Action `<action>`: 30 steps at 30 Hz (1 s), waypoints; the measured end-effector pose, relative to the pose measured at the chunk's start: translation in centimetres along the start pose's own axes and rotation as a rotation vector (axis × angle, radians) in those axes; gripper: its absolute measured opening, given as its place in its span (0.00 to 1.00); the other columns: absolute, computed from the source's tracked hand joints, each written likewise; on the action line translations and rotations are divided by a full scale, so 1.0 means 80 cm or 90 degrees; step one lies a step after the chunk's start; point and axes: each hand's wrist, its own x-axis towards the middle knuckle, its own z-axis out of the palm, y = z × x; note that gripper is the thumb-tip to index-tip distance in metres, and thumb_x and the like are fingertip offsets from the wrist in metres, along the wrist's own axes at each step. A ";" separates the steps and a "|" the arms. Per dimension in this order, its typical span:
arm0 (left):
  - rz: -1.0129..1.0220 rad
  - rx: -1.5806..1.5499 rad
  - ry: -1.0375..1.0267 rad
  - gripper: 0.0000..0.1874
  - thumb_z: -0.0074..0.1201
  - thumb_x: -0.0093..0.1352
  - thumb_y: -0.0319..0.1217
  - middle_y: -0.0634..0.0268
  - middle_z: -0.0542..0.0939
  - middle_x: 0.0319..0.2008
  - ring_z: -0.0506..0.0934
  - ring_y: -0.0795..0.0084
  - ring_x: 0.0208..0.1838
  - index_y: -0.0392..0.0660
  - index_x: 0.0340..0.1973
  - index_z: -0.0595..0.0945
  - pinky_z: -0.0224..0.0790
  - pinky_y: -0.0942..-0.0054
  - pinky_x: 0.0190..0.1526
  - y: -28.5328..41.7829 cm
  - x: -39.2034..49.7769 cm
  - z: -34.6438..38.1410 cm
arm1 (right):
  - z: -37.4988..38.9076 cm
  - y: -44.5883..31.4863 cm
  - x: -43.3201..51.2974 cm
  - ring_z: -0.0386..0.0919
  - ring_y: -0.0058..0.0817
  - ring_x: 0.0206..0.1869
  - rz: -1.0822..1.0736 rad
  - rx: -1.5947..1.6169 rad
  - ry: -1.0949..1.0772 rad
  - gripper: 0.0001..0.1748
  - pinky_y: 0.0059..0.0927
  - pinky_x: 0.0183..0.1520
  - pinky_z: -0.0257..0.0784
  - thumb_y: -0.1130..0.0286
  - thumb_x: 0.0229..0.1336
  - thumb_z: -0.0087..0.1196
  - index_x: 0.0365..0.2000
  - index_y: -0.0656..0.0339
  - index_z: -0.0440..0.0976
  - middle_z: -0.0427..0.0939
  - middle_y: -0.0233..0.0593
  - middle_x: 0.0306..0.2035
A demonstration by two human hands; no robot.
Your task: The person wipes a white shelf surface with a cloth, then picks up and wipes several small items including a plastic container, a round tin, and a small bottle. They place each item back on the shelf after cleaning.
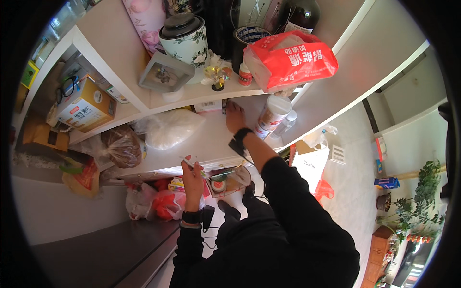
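My left hand (193,176) is near the shelf's front edge with its fingers closed on a thin white stick-like item (188,161). My right hand (235,117) reaches onto the white lower shelf (201,144); its fingertips are at the back, beside a small white box (208,106), and I cannot tell whether they hold anything. To the right of that hand stand a printed canister with a translucent lid (271,113) and a clear bottle (286,124). A clear plastic bag of white contents (173,127) and a bag of brown contents (122,147) lie to the left.
Above are a lidded floral jar (185,43), a grey box frame (166,73), a crystal ornament (217,73) and a red plastic bag (293,61) overhanging the shelf edge. Below are an open drawer-like container (230,181), plastic bags (158,201) and a white paper bag (309,162).
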 end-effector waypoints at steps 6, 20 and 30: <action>0.018 0.002 -0.019 0.19 0.44 0.74 0.29 0.54 0.81 0.30 0.81 0.63 0.35 0.40 0.60 0.65 0.72 0.67 0.41 0.015 0.033 0.027 | 0.011 -0.034 -0.066 0.53 0.52 0.72 0.071 -0.077 -0.108 0.38 0.49 0.73 0.47 0.64 0.61 0.45 0.64 0.80 0.54 0.55 0.61 0.69; -0.018 0.010 -0.049 0.19 0.44 0.74 0.28 0.54 0.81 0.30 0.81 0.63 0.36 0.41 0.60 0.65 0.72 0.66 0.43 -0.012 0.035 0.012 | -0.022 -0.077 -0.093 0.50 0.49 0.73 0.046 0.090 -0.177 0.41 0.52 0.74 0.41 0.54 0.64 0.46 0.66 0.75 0.51 0.51 0.61 0.70; -0.011 0.025 0.014 0.18 0.42 0.74 0.26 0.55 0.79 0.30 0.80 0.66 0.35 0.36 0.59 0.64 0.70 0.70 0.40 -0.023 0.016 -0.030 | -0.002 -0.045 -0.058 0.62 0.34 0.67 -0.039 0.119 -0.007 0.28 0.47 0.67 0.54 0.67 0.59 0.50 0.61 0.57 0.66 0.67 0.34 0.64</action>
